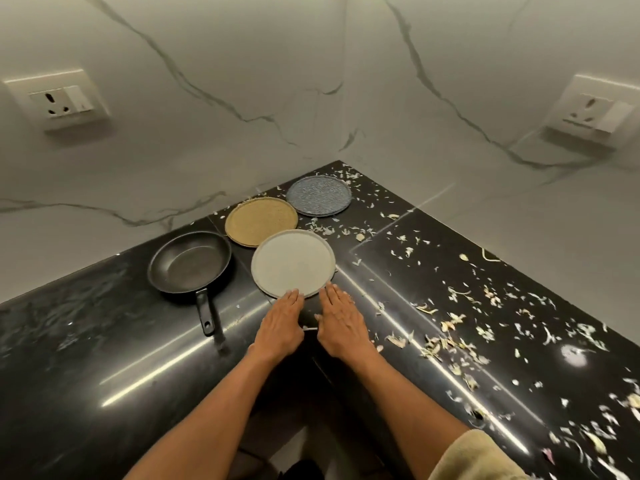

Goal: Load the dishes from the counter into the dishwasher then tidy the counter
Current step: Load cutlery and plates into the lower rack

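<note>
A pale grey plate [292, 262] lies flat on the black counter [86, 341] in the corner. Behind it lie a tan plate [260, 220] and, further back, a blue speckled plate [318, 195]. A black frying pan [188, 262] sits to the left, its handle pointing toward me. My left hand [282, 323] and my right hand [341, 322] rest flat on the counter side by side, fingers straight, fingertips touching the near rim of the grey plate. Neither hand holds anything.
Pale vegetable peelings [450, 341] are scattered over the right part of the counter and around the blue plate. Marble walls meet at the corner, with a socket on the left wall [57, 98] and one on the right wall [595, 112].
</note>
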Demonstrator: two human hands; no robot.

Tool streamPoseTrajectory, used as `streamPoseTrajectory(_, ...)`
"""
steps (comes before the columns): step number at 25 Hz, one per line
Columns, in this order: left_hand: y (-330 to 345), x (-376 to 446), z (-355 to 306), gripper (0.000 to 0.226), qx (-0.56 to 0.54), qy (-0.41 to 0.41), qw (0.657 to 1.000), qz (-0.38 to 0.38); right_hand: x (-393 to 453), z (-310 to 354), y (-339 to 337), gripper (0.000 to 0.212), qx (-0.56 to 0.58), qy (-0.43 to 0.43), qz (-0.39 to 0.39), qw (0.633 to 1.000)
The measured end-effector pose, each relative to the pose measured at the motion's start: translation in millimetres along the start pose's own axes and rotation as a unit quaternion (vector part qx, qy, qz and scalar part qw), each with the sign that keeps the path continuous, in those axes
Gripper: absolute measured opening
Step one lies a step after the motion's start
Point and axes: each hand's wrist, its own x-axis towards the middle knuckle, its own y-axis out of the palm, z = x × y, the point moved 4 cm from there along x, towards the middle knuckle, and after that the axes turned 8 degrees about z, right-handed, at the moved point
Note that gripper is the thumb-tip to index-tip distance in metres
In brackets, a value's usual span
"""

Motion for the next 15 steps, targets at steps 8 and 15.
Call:
streamPoseTrajectory(8, -25, 50, 40, 0.062, -0.031, -0.022, 0.997, 0.067, 72, 7, -9, 0.053, 0.229, 0.175, -0.02, 0.957)
streamPoseTrajectory(15, -15, 53, 54, 0.076, -0.085, 0.026, 0.995, 0.053, 106, -1, -16, 0.053, 0.402, 0.349, -0.095, 0.841)
